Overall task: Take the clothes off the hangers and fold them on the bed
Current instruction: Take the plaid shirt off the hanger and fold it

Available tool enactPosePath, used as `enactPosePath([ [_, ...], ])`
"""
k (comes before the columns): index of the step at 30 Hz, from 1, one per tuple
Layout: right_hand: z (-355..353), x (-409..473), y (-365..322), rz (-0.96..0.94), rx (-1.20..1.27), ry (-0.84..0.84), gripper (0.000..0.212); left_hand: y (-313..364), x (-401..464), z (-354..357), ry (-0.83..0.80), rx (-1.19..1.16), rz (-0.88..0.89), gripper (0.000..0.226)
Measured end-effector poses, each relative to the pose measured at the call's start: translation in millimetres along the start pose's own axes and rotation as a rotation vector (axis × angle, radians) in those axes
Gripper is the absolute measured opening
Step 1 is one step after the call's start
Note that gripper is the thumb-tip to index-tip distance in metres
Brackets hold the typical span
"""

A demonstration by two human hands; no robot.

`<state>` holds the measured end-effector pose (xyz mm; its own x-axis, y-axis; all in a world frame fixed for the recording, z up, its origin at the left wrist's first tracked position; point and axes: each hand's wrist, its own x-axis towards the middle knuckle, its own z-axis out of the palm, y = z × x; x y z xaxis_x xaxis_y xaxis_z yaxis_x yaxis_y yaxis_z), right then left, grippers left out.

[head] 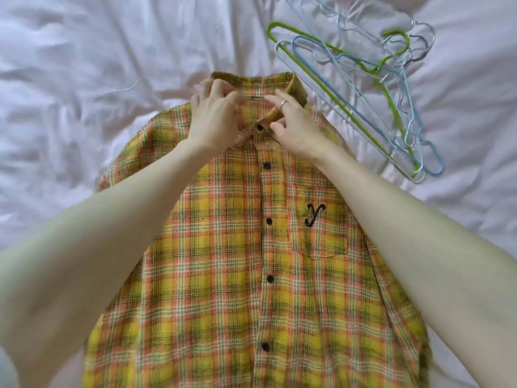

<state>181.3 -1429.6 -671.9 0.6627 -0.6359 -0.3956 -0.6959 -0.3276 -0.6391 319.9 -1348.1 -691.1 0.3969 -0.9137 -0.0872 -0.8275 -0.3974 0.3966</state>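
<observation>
Not much besides, but there it was: a pale sheet (84, 51), white with a faint pink cast, lay rumpled all over. Soft creases ran across it in every direction, deeper folds bunching toward the far left and shallower ones fanning out on the right. And look, a loose thread (123, 88), thin and light, lay on the sheet left of middle, curling in a loose arc with one end hooked upward. One more small thing: a slim, pale metal ring (284, 103) sat on a finger of the right hand (293, 121).
</observation>
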Motion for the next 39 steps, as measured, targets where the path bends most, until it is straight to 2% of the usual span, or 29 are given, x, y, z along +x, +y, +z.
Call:
enactPosePath([
  [2,5.4,-20.5,2.3,0.013,0.077,0.098,0.053,1.1,-23.0,-3.0,0.085,-0.053,-0.080,0.036],
  [4,15.0,-50.9,3.1,0.020,0.110,0.196,0.044,9.6,-57.1,-5.5,0.086,-0.225,-0.160,0.032],
  [6,27.4,-78.7,6.4,0.062,0.097,0.212,0.033,20.4,-85.4,-4.5,-0.020,-0.451,-0.276,0.028],
  [8,42.0,-112.2,14.1,0.108,0.064,0.201,0.029,32.3,-113.9,0.7,-0.222,-0.547,-0.387,0.025],
  [10,56.3,-149.9,24.5,0.152,0.057,0.192,0.028,43.4,-145.2,8.4,-0.432,-0.549,-0.449,0.024],
  [11,60.7,-162.8,30.2,0.180,0.059,0.184,0.028,48.0,-157.1,12.4,-0.486,-0.542,-0.476,0.024],
  [15,79.5,-238.5,54.8,0.346,0.065,0.171,0.031,68.2,-220.1,26.7,-0.553,-0.429,-0.507,0.024],
  [18,88.0,-279.9,69.4,0.410,0.079,0.191,0.031,80.2,-249.4,33.9,-0.604,-0.268,-0.493,0.034],
  [21,86.1,-310.0,82.8,0.451,0.047,0.258,0.030,92.5,-266.1,35.6,-0.592,-0.268,-0.516,0.039],
  [22,83.4,-319.6,88.3,0.460,0.025,0.280,0.030,96.9,-272.9,35.5,-0.533,-0.310,-0.533,0.037],
  [25,73.7,-340.5,106.6,0.488,-0.033,0.322,0.031,105.0,-299.6,34.0,-0.218,-0.494,-0.573,0.030],
  [27,69.3,-352.7,116.1,0.478,-0.060,0.350,0.031,107.4,-322.8,34.9,-0.125,-0.567,-0.591,0.027],
  [32,69.0,-377.2,132.0,0.516,-0.089,0.302,0.036,107.7,-373.7,46.8,-0.299,-0.539,-0.675,0.042],
  [37,70.7,-393.7,143.8,0.697,-0.023,0.353,0.036,108.3,-401.6,49.3,-0.294,-0.467,-0.656,0.033],
  [39,70.9,-399.2,152.8,0.726,-0.018,0.312,0.036,110.6,-405.8,47.0,-0.353,-0.479,-0.676,0.045],
])
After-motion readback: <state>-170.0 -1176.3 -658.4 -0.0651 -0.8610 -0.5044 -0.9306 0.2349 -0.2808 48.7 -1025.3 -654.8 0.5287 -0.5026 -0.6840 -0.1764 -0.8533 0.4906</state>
